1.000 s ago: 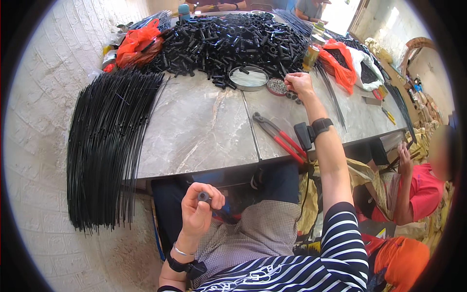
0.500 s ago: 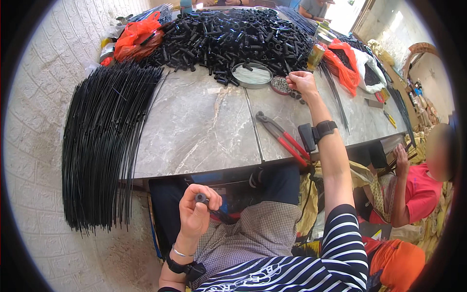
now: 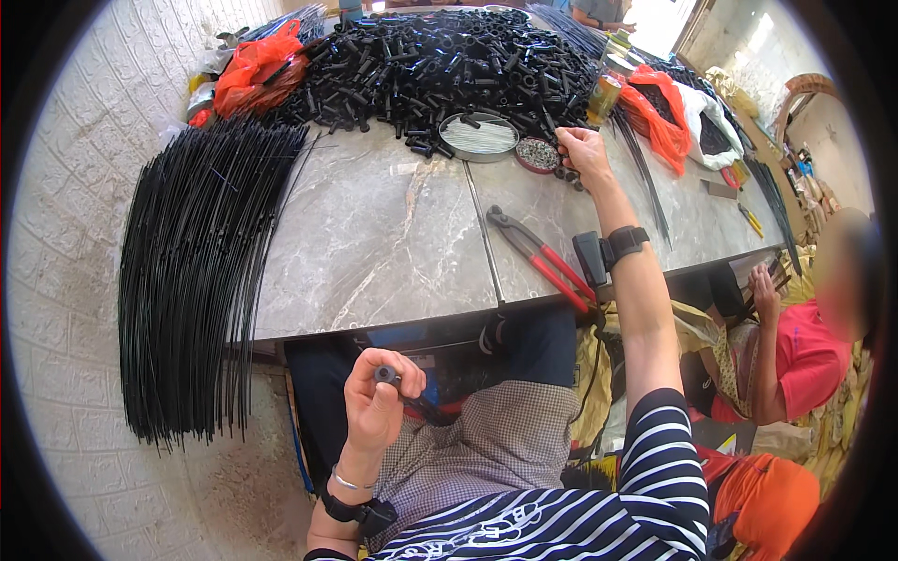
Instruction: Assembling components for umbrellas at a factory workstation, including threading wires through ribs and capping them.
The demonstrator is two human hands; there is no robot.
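My left hand (image 3: 372,411) is held over my lap, fingers wrapped round a black tubular piece (image 3: 386,375) whose end with a round hole points up. The rest of that piece is mostly hidden by the fingers. Across the table, my right hand (image 3: 584,155) reaches out with its fingers pinched at the edge of a big pile of black tubular parts (image 3: 449,70). What the pinch holds, if anything, cannot be made out. Beside it are a small red-rimmed dish of tiny metal bits (image 3: 537,156) and a round tin of thin white sticks (image 3: 478,138).
Red-handled pliers (image 3: 543,258) lie by my right forearm. A thick bundle of long black rods (image 3: 201,280) overhangs the table's left edge. Orange-red bags (image 3: 263,67) and a white bag (image 3: 708,136) flank the pile. A person in pink (image 3: 809,360) sits at the right.
The view has shifted slightly. My right hand has turned a little, with its fingers curled closer by the pile. My left hand keeps hold of the black tubular piece, almost unmoved.
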